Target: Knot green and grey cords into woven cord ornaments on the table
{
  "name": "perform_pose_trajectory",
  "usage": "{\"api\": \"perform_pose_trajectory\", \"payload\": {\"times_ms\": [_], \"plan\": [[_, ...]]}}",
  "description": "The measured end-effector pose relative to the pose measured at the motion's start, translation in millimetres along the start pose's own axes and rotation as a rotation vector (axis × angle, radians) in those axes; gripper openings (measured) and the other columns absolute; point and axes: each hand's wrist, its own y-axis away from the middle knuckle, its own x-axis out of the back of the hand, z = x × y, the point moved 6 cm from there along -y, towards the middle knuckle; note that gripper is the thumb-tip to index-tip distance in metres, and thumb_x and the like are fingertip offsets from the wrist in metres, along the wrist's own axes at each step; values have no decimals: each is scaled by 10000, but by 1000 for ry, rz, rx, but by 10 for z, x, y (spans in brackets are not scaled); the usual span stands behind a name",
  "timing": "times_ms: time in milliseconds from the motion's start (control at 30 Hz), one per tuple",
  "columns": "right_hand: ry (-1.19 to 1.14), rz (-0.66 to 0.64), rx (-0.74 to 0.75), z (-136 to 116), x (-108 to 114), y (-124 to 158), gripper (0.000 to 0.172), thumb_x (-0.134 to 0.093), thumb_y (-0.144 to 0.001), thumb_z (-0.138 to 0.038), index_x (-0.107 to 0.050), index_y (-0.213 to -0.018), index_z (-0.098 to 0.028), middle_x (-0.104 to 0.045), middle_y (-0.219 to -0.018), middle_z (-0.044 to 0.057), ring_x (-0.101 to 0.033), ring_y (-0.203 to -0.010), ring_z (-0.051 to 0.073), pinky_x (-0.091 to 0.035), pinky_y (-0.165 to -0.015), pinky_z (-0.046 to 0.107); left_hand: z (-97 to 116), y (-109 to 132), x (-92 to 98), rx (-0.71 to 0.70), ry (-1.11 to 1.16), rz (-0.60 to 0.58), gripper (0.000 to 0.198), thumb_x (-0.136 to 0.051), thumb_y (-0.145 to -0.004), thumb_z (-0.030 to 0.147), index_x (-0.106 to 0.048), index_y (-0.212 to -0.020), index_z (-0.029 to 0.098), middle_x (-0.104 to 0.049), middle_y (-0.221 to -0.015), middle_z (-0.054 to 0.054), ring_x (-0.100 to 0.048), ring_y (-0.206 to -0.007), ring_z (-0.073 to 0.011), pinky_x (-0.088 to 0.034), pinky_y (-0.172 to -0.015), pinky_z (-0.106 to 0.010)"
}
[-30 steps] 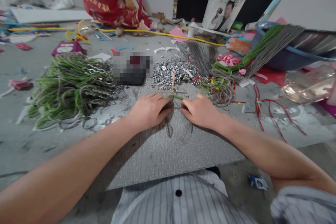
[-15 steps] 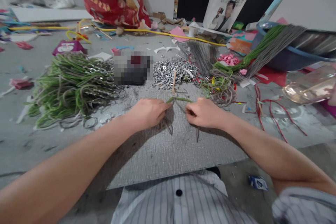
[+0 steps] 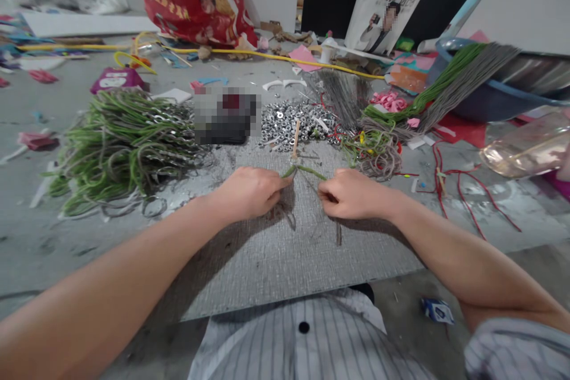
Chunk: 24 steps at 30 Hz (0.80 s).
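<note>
Both hands hold green and grey cord [image 3: 309, 171] at the middle of the grey board [image 3: 267, 267]. My left hand [image 3: 252, 193] is closed on the cord's left part, thumb and finger pinching it. My right hand [image 3: 351, 193] is closed round the right part, with a grey end hanging below. Between them the cord rises to a point beside a small wooden stick [image 3: 295, 139] that stands up from the board. What fixes the cord at that point is too small to make out.
Left lies a heap of green and grey cords [image 3: 120, 148] with metal clasps. Small metal rings [image 3: 289, 116] are piled behind my hands. Tangled cords [image 3: 378, 151] and red cords [image 3: 458, 175] lie at right, with a blue basin [image 3: 472, 98] behind them.
My right hand has shifted slightly right and down, and the green cord between the hands now slopes more toward it. The left hand has hardly moved.
</note>
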Motion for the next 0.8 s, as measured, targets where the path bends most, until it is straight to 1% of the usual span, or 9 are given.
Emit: {"api": "perform_pose_trajectory", "payload": {"times_ms": [67, 133, 200, 267, 300, 367, 500, 633, 800], "plan": [[-8, 79, -13, 14, 23, -7, 162, -524, -799, -264, -589, -676, -180, -529, -553, -6, -404, -544, 119, -218, -559, 262, 1, -1, -4, 15, -2, -15, 415, -423, -797, 148, -607, -1166, 188, -690, -782, -49, -645, -725, -188, -393, -516, -235], [-28, 228, -55, 44, 65, -20, 242, -485, -860, -372, -606, -793, -173, -560, -595, -1, -444, -567, 126, -254, -603, 265, 5, -2, 1, 28, -4, -17, 414, -421, -797, 150, -617, -1159, 192, -692, -786, -47, -645, -720, -182, -401, -524, -228], [-31, 370, -97, 66, 86, -44, 335, -437, -890, -452, -598, -906, -158, -589, -651, 13, -489, -615, 143, -280, -650, 276, 12, -3, 17, 27, -14, 7, 415, -423, -793, 156, -623, -1154, 201, -694, -784, -45, -642, -708, -173, -407, -526, -222], [5, 438, -87, 46, 65, -95, 371, -420, -897, -475, -590, -938, -148, -621, -756, 46, -526, -693, 165, -285, -668, 286, 16, -4, 28, 20, -27, 28, 406, -421, -794, 163, -632, -1138, 206, -693, -776, -42, -641, -702, -167, -411, -528, -217], [29, 446, -79, 31, 45, -127, 376, -424, -894, -482, -590, -930, -146, -630, -821, 67, -535, -726, 174, -281, -662, 289, 17, -3, 29, 16, -30, 33, 398, -418, -794, 164, -638, -1123, 206, -692, -770, -40, -641, -702, -164, -414, -530, -215], [50, 418, -87, 19, -1, -192, 337, -439, -898, -450, -588, -903, -148, -634, -877, 82, -543, -758, 179, -271, -649, 289, 16, -2, 27, 9, -27, 36, 385, -413, -793, 160, -647, -1094, 203, -692, -761, -35, -642, -706, -158, -417, -534, -211], [53, 323, -100, 15, -39, -246, 205, -419, -921, -272, -578, -875, -152, -651, -850, 62, -555, -760, 165, -261, -668, 293, 8, -2, 20, 17, -7, 28, 392, -418, -792, 155, -638, -1112, 210, -702, -791, -34, -649, -722, -169, -421, -534, -223], [104, 245, -62, 1, -27, -222, 223, -405, -918, -252, -586, -858, -136, -659, -824, 63, -556, -729, 160, -249, -674, 298, 0, -5, 16, 38, 7, 7, 418, -428, -798, 150, -622, -1160, 225, -711, -851, -34, -656, -764, -186, -427, -551, -237], [149, 216, -15, -15, -23, -205, 246, -387, -914, -242, -592, -836, -131, -653, -797, 54, -547, -712, 157, -233, -659, 298, -13, -8, 14, 48, -9, -35, 432, -428, -802, 151, -618, -1178, 245, -716, -853, -21, -655, -757, -171, -412, -541, -223]]}}
